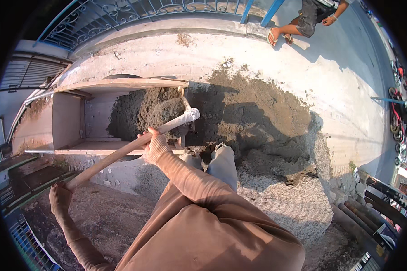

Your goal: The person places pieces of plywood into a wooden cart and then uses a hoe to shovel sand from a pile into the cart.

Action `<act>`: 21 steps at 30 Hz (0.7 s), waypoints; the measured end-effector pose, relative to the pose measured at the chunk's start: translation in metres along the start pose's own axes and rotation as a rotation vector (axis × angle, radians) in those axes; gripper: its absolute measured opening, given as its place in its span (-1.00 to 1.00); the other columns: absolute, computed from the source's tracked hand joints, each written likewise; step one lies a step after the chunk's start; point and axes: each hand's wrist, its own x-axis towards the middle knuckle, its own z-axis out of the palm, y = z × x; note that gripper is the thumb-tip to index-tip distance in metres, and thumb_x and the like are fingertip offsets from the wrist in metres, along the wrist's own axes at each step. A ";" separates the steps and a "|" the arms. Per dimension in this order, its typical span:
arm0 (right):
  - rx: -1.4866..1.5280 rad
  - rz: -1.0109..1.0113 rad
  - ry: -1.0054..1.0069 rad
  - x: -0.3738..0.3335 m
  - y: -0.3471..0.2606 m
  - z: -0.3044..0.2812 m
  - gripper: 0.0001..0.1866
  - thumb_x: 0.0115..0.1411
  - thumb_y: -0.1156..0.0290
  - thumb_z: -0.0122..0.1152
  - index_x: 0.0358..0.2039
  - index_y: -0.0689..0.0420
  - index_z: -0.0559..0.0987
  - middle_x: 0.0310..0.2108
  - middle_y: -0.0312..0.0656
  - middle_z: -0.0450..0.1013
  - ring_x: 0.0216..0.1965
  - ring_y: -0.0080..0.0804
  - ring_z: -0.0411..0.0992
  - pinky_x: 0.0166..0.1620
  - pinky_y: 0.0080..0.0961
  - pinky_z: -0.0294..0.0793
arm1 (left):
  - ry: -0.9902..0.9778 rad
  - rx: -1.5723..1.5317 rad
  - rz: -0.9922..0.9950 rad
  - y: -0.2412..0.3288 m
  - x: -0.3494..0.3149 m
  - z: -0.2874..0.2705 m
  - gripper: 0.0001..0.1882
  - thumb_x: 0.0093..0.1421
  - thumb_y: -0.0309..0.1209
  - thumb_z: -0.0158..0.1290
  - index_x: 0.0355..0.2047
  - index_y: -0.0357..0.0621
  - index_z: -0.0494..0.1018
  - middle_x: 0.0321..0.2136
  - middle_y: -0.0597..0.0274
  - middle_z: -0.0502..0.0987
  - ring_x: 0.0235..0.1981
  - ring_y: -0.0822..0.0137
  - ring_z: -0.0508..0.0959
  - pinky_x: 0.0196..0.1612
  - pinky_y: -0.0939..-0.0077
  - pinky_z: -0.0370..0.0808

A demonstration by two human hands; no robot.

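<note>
A hoe with a long wooden handle (117,156) slants across the left of the view. My left hand (60,193) is closed round its lower end, with the fingers partly out of sight. My right hand (153,143) grips the handle higher up, nearer the head. White material covers the hoe's socket (191,115). Its blade is mostly hidden among wet grey mortar (165,110) at the right end of a wooden box cart (68,119). A large heap of wet mortar (257,119) lies on the ground to the right of the cart.
A pale gravel pile (285,203) lies right of my legs (224,165). Another person (303,22) is by the blue railing (149,9) at the top. Pipes (362,217) lie at the lower right. Motorcycles (395,113) stand along the far right.
</note>
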 end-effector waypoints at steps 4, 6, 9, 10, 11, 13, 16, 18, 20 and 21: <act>-0.107 -0.173 -0.156 -0.004 -0.014 0.005 -0.63 0.15 0.32 0.27 -0.13 0.08 0.31 -0.31 -0.16 0.35 -0.29 -0.25 0.44 -0.17 -0.07 0.62 | -0.070 -0.268 -0.107 0.003 0.001 0.082 -0.76 -0.02 -0.33 0.21 -0.34 -0.18 0.58 -0.45 -0.09 0.59 -0.36 -0.04 0.61 -0.32 0.14 0.50; -0.229 -0.427 -0.206 -0.051 -0.073 0.021 -0.62 0.12 0.28 0.29 -0.17 0.05 0.31 -0.39 -0.21 0.36 -0.37 -0.37 0.45 -0.24 -0.21 0.63 | -0.304 -0.366 0.152 0.055 0.005 0.125 -0.74 -0.04 -0.32 0.30 -0.37 -0.20 0.59 -0.53 0.00 0.61 -0.50 0.11 0.62 -0.41 0.21 0.50; -0.306 -0.843 -0.392 -0.122 -0.195 0.040 -0.56 0.13 0.18 0.28 -0.17 0.11 0.27 -0.38 -0.20 0.35 -0.47 -0.44 0.42 -0.40 -0.44 0.53 | -0.692 -0.913 0.408 0.204 0.002 0.163 -0.73 0.01 -0.25 0.31 -0.57 -0.19 0.54 -0.68 0.18 0.54 -0.62 0.39 0.52 -0.52 0.38 0.42; -0.301 -0.950 -0.421 -0.143 -0.233 0.048 -0.59 0.17 0.17 0.22 -0.16 0.12 0.27 -0.33 -0.17 0.35 -0.45 -0.42 0.44 -0.42 -0.41 0.58 | -0.666 -0.797 0.568 0.260 0.001 0.151 -0.67 0.06 -0.28 0.27 -0.70 -0.18 0.47 -0.78 0.30 0.46 -0.67 0.47 0.47 -0.59 0.45 0.38; -0.305 -1.133 -0.495 -0.172 -0.282 0.044 -0.59 0.21 0.14 0.16 -0.14 0.16 0.28 -0.27 -0.14 0.35 -0.43 -0.40 0.46 -0.42 -0.37 0.63 | -0.601 -0.820 0.778 0.344 -0.004 0.123 -0.64 0.08 -0.22 0.26 -0.67 -0.20 0.46 -0.76 0.23 0.46 -0.66 0.42 0.47 -0.57 0.42 0.39; -0.493 -1.482 -0.285 -0.215 -0.339 0.033 -0.51 0.27 0.13 0.08 0.02 0.23 0.25 -0.16 -0.08 0.36 -0.39 -0.39 0.47 -0.46 -0.43 0.64 | -0.336 -1.070 1.007 0.459 -0.025 0.103 -0.64 0.08 -0.14 0.26 -0.34 -0.20 0.55 -0.65 0.12 0.51 -0.59 0.27 0.55 -0.52 0.36 0.45; -0.683 -1.716 0.131 -0.187 -0.387 -0.011 -0.47 0.30 0.15 0.02 0.10 0.26 0.17 -0.21 -0.05 0.37 -0.50 -0.41 0.46 -0.56 -0.47 0.59 | -0.251 -1.020 1.070 0.608 -0.040 0.079 -0.53 0.08 0.00 0.21 -0.30 -0.19 0.52 -0.62 0.05 0.54 -0.49 0.04 0.62 -0.46 0.25 0.52; -0.676 -1.512 0.501 -0.134 -0.393 -0.052 -0.42 0.33 0.13 -0.02 0.14 0.27 0.09 -0.31 -0.04 0.39 -0.65 -0.42 0.40 -0.65 -0.47 0.52 | -0.239 -0.912 1.121 0.668 -0.031 0.088 -0.50 0.09 0.08 0.16 -0.33 -0.15 0.49 -0.62 0.05 0.54 -0.51 0.02 0.61 -0.47 0.21 0.51; -0.560 -1.446 0.573 -0.069 -0.410 -0.097 -0.47 0.32 0.13 -0.01 0.07 0.23 0.08 -0.45 -0.11 0.35 -0.75 -0.42 0.33 -0.72 -0.45 0.45 | -0.354 -0.714 1.152 0.700 -0.016 0.143 -0.47 0.08 0.15 0.07 -0.26 -0.08 0.43 -0.50 0.03 0.57 -0.39 -0.04 0.60 -0.37 0.12 0.51; -0.518 -1.382 0.606 -0.032 -0.410 -0.117 -0.54 0.31 0.13 0.03 -0.03 0.21 0.16 -0.48 -0.15 0.32 -0.74 -0.42 0.33 -0.73 -0.43 0.45 | -0.464 -0.696 1.070 0.704 -0.006 0.185 -0.44 0.05 0.16 0.07 -0.21 -0.07 0.42 -0.43 -0.02 0.57 -0.34 -0.02 0.60 -0.32 0.12 0.51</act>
